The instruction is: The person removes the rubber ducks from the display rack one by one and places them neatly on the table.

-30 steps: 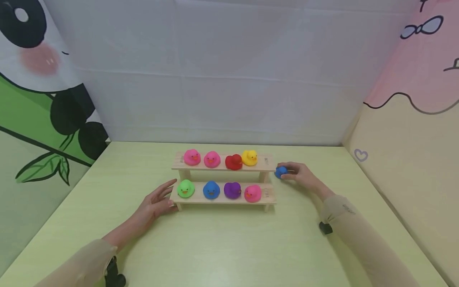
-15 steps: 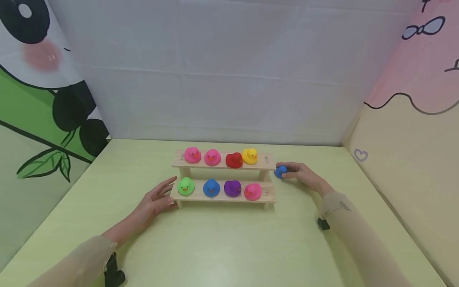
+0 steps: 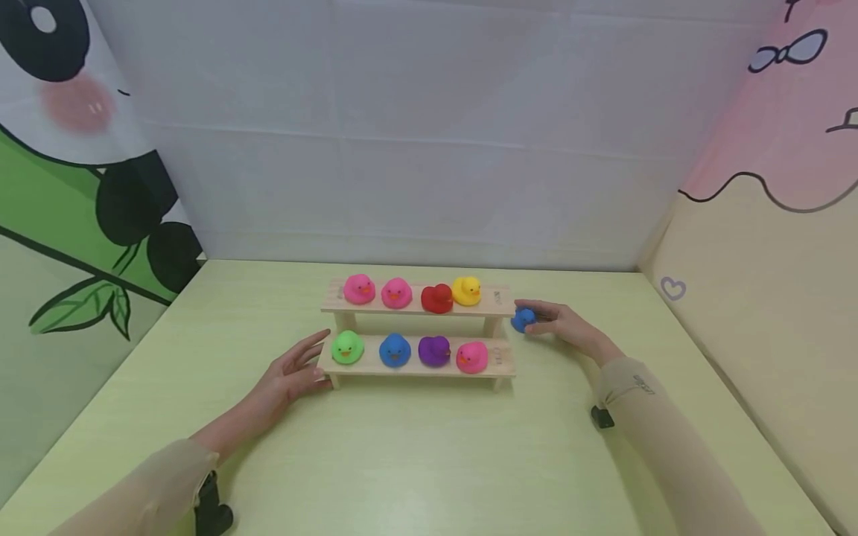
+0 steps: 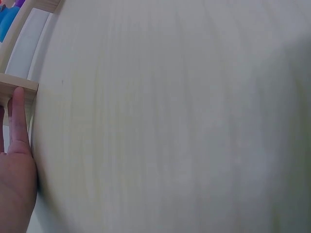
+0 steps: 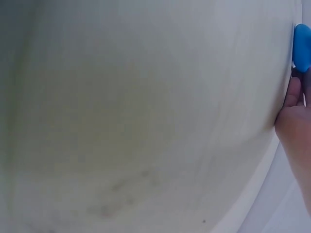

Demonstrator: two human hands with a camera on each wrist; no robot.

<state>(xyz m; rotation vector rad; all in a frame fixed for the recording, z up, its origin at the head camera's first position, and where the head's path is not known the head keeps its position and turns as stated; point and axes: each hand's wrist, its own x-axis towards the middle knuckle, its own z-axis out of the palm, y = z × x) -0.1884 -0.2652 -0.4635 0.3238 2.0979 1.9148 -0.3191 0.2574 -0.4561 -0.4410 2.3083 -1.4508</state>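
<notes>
A two-tier wooden rack stands on the table with rubber ducks on both steps. My left hand touches the rack's left end, its fingers extended; the left wrist view shows one straight finger against the wood. Just off the rack's right end, my right hand pinches a blue rubber duck between thumb and fingers, low by the tabletop. Only part of that duck shows at the edge of the right wrist view.
The upper step carries two pink ducks, a red duck and a yellow duck. Below sit a green duck, another blue duck, a purple duck and a pink duck. White cloth hangs behind the table.
My right hand has edged very slightly left toward the rack with the blue duck. The left hand stays at the rack's end, and the ducks on the rack keep their places.
</notes>
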